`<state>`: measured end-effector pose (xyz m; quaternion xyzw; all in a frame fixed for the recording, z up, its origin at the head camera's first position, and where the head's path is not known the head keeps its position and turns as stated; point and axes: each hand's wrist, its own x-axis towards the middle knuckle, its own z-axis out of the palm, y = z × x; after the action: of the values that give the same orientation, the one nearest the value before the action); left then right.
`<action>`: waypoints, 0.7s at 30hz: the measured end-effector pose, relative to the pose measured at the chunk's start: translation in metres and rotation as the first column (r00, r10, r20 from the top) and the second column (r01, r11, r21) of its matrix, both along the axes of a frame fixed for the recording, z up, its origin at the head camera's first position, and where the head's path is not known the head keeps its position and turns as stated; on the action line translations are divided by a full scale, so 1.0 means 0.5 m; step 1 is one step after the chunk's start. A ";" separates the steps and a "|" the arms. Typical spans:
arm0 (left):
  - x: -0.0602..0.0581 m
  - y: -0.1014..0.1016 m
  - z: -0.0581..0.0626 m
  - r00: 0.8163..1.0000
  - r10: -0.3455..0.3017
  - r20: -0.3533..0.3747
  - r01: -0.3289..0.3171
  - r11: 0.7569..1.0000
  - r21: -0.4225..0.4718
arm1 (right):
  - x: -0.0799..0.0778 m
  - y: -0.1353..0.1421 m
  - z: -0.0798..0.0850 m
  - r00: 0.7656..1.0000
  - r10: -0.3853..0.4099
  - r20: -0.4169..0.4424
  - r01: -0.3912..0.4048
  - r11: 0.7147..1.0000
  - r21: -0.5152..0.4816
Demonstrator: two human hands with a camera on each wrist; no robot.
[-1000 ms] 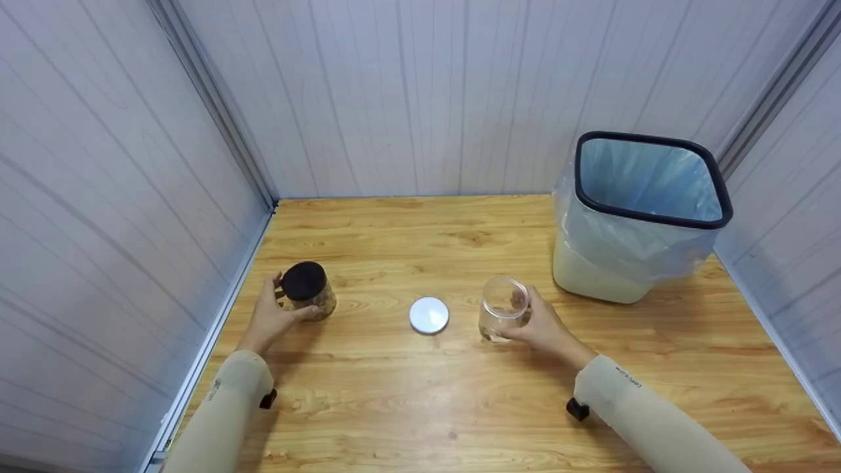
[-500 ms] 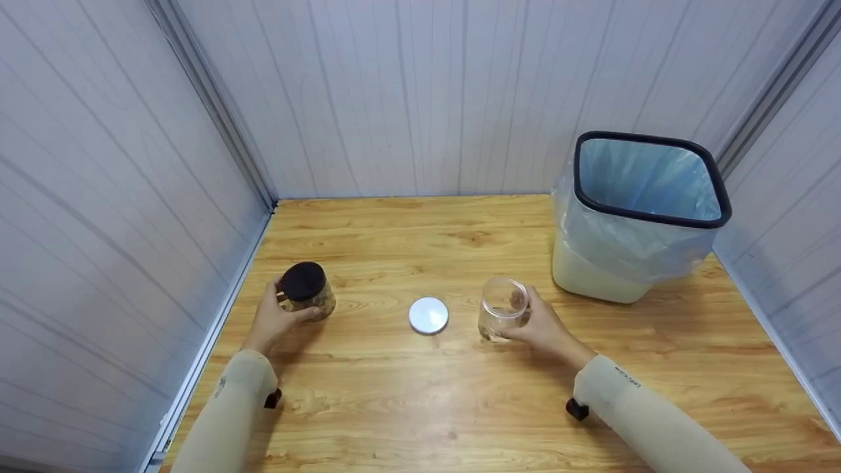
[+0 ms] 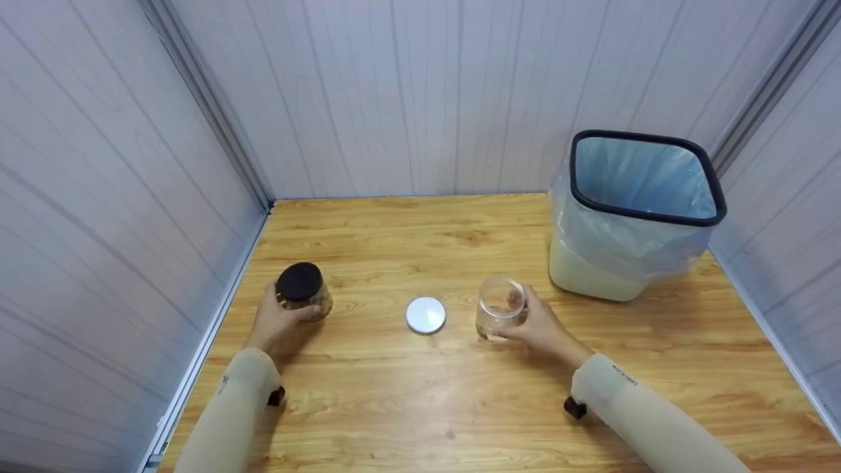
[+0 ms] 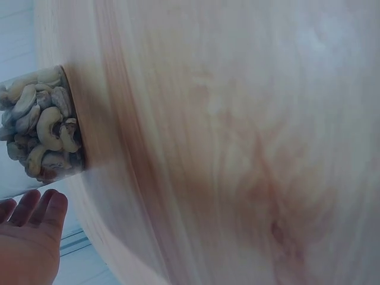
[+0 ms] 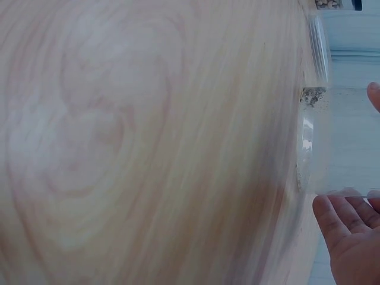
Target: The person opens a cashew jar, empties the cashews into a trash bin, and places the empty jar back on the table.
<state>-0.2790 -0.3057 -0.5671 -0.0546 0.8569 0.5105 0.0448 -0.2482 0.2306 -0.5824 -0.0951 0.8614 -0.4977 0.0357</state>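
Note:
On the left side of the wooden table stands a clear jar (image 3: pixel 320 303) with a black lid (image 3: pixel 299 281). Cashews (image 4: pixel 50 127) fill its lower part in the left wrist view. My left hand (image 3: pixel 274 323) holds this jar from the left, thumb on its near side and fingers partly hidden behind it. Right of centre is an open clear jar (image 3: pixel 489 318), upright on the table. My right hand (image 3: pixel 544 330) grips it from the right, thumb in front. Dark specks show low inside it in the right wrist view. A round white lid (image 3: pixel 426 315) lies flat between the jars.
A bin (image 3: pixel 594 272) with a black rim and a clear liner stands at the back right. Pale panel walls (image 3: pixel 420 98) enclose the table (image 3: pixel 394 407) at the back and both sides.
The fingers of my left hand have drawn closer around the cashew jar, and that forearm has shifted slightly right. My right hand keeps its hold. The head view has turned a little.

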 end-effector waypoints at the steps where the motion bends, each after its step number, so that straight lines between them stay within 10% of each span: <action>1: -0.002 0.000 -0.001 1.000 0.000 0.002 0.000 1.000 0.001 | 0.000 0.000 0.000 1.000 -0.001 0.001 0.001 1.000 -0.002; 21: -0.014 0.011 -0.025 0.997 0.049 -0.065 -0.044 0.997 0.069 | 0.002 0.005 -0.002 1.000 0.027 0.006 -0.027 1.000 -0.003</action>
<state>-0.2862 -0.3000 -0.5798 -0.0559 0.8388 0.5416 0.0060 -0.2471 0.2329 -0.5835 -0.1052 0.8591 -0.4988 0.0450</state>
